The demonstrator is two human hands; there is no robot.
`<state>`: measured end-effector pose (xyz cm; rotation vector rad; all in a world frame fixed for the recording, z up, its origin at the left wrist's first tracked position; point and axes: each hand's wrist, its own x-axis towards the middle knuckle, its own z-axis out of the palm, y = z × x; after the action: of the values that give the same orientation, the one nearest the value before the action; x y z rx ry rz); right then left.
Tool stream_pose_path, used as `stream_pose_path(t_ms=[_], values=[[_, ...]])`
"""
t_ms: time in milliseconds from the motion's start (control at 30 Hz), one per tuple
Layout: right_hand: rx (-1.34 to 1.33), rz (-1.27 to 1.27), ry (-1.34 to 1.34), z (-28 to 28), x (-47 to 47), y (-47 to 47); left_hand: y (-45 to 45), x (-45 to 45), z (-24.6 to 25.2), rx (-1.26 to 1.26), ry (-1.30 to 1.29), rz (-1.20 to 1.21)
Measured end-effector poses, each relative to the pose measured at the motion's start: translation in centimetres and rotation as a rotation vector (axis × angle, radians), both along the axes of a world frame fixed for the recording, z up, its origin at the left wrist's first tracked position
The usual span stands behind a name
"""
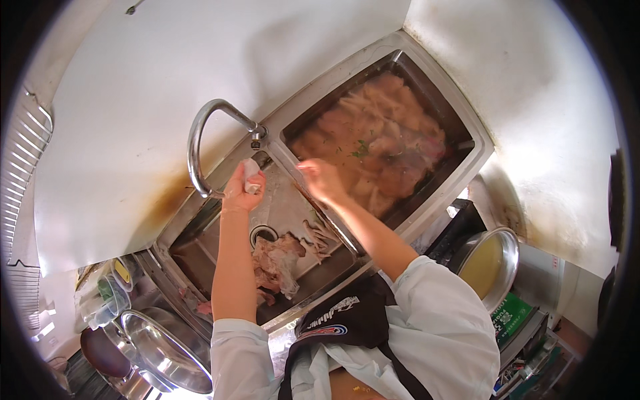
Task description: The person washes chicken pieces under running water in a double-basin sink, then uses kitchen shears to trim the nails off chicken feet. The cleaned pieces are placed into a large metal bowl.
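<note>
My left hand (243, 189) is closed around a small pale, whitish piece (251, 176), probably meat, beside the curved steel faucet (196, 145) and above the left basin. Over the divider between the basins is my right hand (317, 177), blurred, its fingers partly curled; whether anything is in them I cannot tell. In the right basin, many pieces of raw poultry (385, 135) lie in cloudy water with green bits. Raw meat scraps with skin (275, 265) lie by the drain (263, 234) of the left basin, and chicken feet (317, 240) rest near the divider.
The steel double sink's rim (440, 65) meets white walls behind and at the right. A metal bowl of yellowish liquid (482, 267) stands right of the sink. Steel bowls (165, 345) and plastic containers (107, 300) are at the lower left. A wire rack (25, 165) hangs far left.
</note>
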<state>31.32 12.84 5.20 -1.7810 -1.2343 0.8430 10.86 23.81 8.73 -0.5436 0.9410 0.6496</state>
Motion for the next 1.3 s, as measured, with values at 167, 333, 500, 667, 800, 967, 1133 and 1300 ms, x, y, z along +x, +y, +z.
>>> stream_pose_path(t_ms=[167,333,500,667,800,967,1133,1300], values=[[-0.577,-0.348,-0.344,-11.3,7.9,-8.6,0.1,-1.0,1.8,-0.027,-0.193,0.129],[-0.814,-0.26,-0.607,-20.1,7.3,-14.2,-2.1,-2.0,4.1,0.056,-0.299,0.151],[-1.046,0.196,-0.258,-23.1,7.7,-15.1,-4.8,-1.9,6.3,0.807,0.526,-0.342],[-0.836,0.052,0.138,-20.5,6.4,-14.1,-6.4,-2.2,6.7,1.093,0.716,-0.408],[-0.803,-0.011,0.436,-19.7,6.7,-12.2,-6.3,-1.7,6.4,1.15,0.621,-0.322],[-0.635,-0.141,-0.054,-21.2,8.3,-9.9,-5.8,-0.9,5.1,0.825,0.407,-0.132],[-0.535,-0.171,-0.284,-20.2,10.2,-5.9,-5.3,-0.7,2.0,0.378,0.203,0.152],[-0.336,0.079,-0.323,-20.2,10.2,2.0,-6.0,-2.4,-0.1,0.12,-0.24,0.417]])
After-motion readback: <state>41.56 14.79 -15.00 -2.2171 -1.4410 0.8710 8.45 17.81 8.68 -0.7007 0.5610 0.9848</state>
